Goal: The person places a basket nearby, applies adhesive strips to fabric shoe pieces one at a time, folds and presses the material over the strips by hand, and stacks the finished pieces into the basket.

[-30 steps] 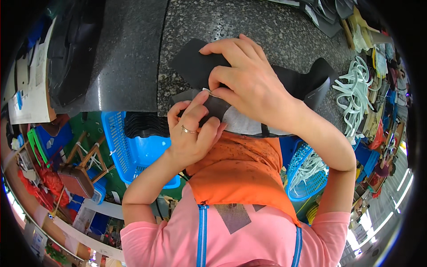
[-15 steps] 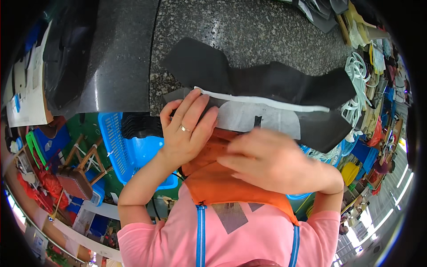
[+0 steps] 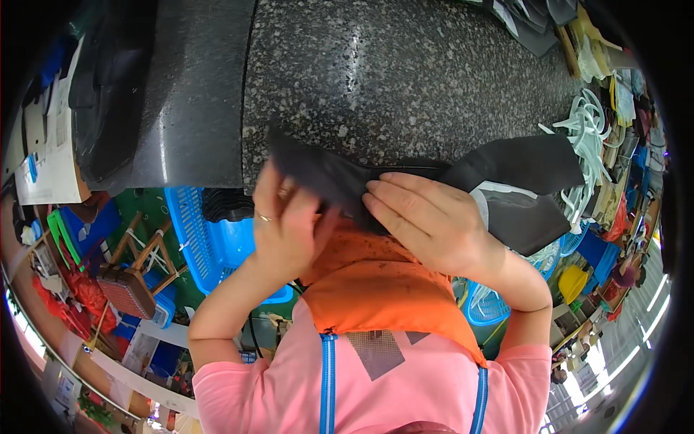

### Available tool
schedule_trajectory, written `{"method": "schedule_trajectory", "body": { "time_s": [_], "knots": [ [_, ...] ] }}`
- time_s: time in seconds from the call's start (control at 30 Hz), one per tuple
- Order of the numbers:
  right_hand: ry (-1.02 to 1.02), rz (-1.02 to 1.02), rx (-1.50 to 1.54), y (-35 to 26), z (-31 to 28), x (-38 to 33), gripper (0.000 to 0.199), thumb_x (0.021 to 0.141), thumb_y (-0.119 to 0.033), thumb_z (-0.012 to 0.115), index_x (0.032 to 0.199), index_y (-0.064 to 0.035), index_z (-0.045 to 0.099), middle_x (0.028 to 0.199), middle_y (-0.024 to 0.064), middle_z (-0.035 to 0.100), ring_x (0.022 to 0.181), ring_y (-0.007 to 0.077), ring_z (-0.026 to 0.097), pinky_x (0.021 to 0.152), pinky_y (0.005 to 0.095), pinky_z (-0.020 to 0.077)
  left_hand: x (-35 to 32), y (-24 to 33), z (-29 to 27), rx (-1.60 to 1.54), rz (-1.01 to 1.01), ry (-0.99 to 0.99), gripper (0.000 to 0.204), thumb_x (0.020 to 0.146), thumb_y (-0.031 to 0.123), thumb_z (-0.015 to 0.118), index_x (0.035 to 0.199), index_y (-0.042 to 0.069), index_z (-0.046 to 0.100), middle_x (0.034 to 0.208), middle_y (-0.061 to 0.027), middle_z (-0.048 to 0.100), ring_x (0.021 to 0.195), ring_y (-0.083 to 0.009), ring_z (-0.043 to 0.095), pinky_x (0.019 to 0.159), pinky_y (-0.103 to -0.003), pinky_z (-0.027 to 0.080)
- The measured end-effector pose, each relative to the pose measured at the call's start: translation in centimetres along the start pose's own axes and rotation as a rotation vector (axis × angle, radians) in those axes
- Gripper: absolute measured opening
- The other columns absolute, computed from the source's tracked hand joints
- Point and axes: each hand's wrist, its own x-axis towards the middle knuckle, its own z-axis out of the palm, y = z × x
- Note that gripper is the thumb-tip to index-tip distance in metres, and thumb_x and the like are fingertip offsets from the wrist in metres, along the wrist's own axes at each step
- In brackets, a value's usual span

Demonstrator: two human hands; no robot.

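A floppy black sheet piece (image 3: 513, 160) lies along the near edge of the speckled stone worktop, its left part folded over toward me. My left hand (image 3: 285, 220), slightly blurred and wearing a ring, has its fingers curled round the folded left end. My right hand (image 3: 434, 220) lies with fingers stretched out and close together on the fold, pressing near the middle; its thumb is hidden. Right of that hand, a short length of white strip (image 3: 510, 189) and the edge of a pale grey patch show on the sheet. The fold and my right hand cover the rest of both.
A bundle of pale strips (image 3: 587, 137) hangs at the worktop's right edge. Dark sheet pieces (image 3: 524, 25) lie at the far right. Below on the left stands a blue basket (image 3: 189, 224) holding black pieces, with a wooden stool (image 3: 130, 289) beyond it. Another blue basket (image 3: 486, 307) stands lower right.
The sheet's far flap has been folded down toward me on the left, covering most of the white strip. My right hand has risen onto the fold; my left hand has shifted slightly down and left.
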Motion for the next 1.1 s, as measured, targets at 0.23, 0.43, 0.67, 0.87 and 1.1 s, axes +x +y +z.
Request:
{"method": "schedule_trajectory", "body": {
  "time_s": [0.23,0.43,0.67,0.87,1.1],
  "knots": [
    [-0.102,-0.076,-0.114,0.0,0.5,-0.2,0.037,0.065,-0.009,0.063,0.098,0.0065,0.069,0.112,0.0171,0.066,0.099,0.029,0.066,0.084,0.035,0.0588,3.8,-2.0,-3.9,0.024,0.23,-0.216,0.041,0.068,0.001,0.072,0.108,0.005,0.067,0.141,-0.0196,0.05,0.096,-0.0287,0.066,0.081,-0.035,0.057],
    [-0.165,-0.025,-0.096,-0.4,-0.2,0.4,0.035,0.066,-0.009,0.063,0.097,0.0053,0.069,0.112,0.0165,0.067,0.1,0.0279,0.066,0.082,0.036,0.058,3.6,-1.8,-5.3,0.255,0.463,-0.4,0.043,0.069,0.011,0.068,0.112,0.005,0.07,0.13,-0.0142,0.061,0.104,-0.0299,0.067,0.085,-0.037,0.054],
    [-0.179,0.004,-0.178,-0.9,-0.4,0.8,0.032,0.068,-0.014,0.062,0.094,0.0016,0.07,0.108,0.0154,0.068,0.101,0.0277,0.064,0.091,0.0403,0.0522,2.8,2.0,-6.6,0.366,0.105,-0.296,0.082,0.069,0.032,0.081,0.137,-0.001,0.049,0.149,-0.0234,0.039,0.132,-0.0456,0.042,0.107,-0.063,0.03],
    [0.026,0.073,-0.38,-2.9,-5.1,-2.8,0.031,0.071,-0.024,0.061,0.091,-0.0021,0.07,0.1,0.0092,0.066,0.095,0.0258,0.062,0.096,0.0428,0.047,4.1,3.9,2.1,-0.275,-0.017,-0.144,0.051,0.065,-0.003,0.074,0.114,0.004,0.066,0.124,-0.0108,0.062,0.102,-0.0277,0.06,0.083,-0.037,0.05],
    [-0.277,0.288,-0.545,0.4,-6.6,-4.4,0.042,0.075,-0.015,0.058,0.114,-0.0031,0.066,0.119,0.0082,0.059,0.114,0.0257,0.055,0.1,0.0428,0.046,5.8,5.5,0.7,-0.075,0.223,-0.341,0.048,0.07,0.022,0.079,0.113,0.003,0.066,0.102,-0.0094,0.066,0.091,-0.0282,0.059,0.077,-0.038,0.049]
  ]
}}
